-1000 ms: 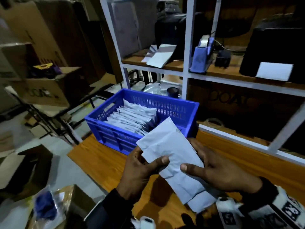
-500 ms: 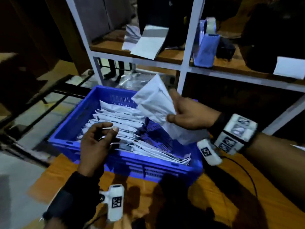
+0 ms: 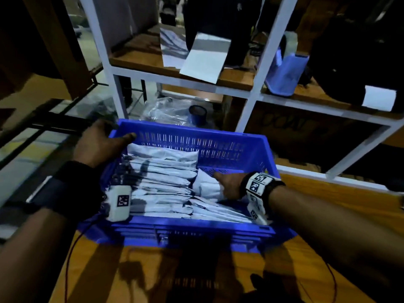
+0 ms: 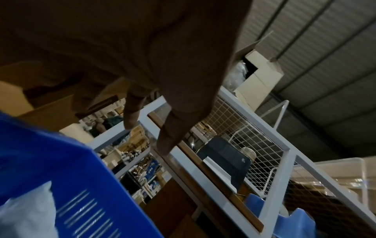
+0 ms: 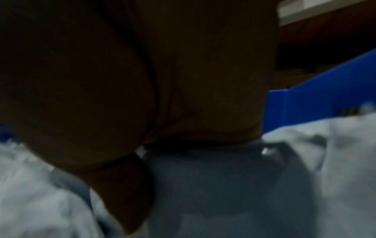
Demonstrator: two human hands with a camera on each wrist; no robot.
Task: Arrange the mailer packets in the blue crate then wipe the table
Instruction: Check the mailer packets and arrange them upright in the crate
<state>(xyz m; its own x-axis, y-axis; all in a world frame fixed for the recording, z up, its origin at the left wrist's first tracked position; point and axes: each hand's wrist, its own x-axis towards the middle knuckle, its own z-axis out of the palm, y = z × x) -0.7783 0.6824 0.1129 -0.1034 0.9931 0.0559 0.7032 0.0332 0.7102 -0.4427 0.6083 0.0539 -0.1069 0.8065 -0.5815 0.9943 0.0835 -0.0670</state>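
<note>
The blue crate [image 3: 192,132] stands on the wooden table [image 3: 328,215] and holds a row of several white mailer packets [image 3: 161,178]. My left hand [image 3: 98,145] is at the crate's far left corner, thumb lying on the rim. In the left wrist view its fingers [image 4: 173,112] stretch straight past the crate [image 4: 50,161], touching nothing I can see. My right hand [image 3: 227,184] reaches inside the crate at the right and holds one packet [image 3: 205,186] down beside the row. The right wrist view shows that hand's palm and thumb [image 5: 126,193] on the packet [image 5: 223,185]; its fingers are hidden.
A white-framed shelf [image 3: 260,68] rises right behind the crate, carrying papers [image 3: 203,57], a blue tape dispenser [image 3: 284,71] and dark machines. A tape roll [image 3: 197,113] and plastic bags lie behind the crate. The table's left edge is near my left forearm.
The packet went from both hands over the table, across on my right hand, down into the crate. My left hand let go and moved to the crate's far left corner.
</note>
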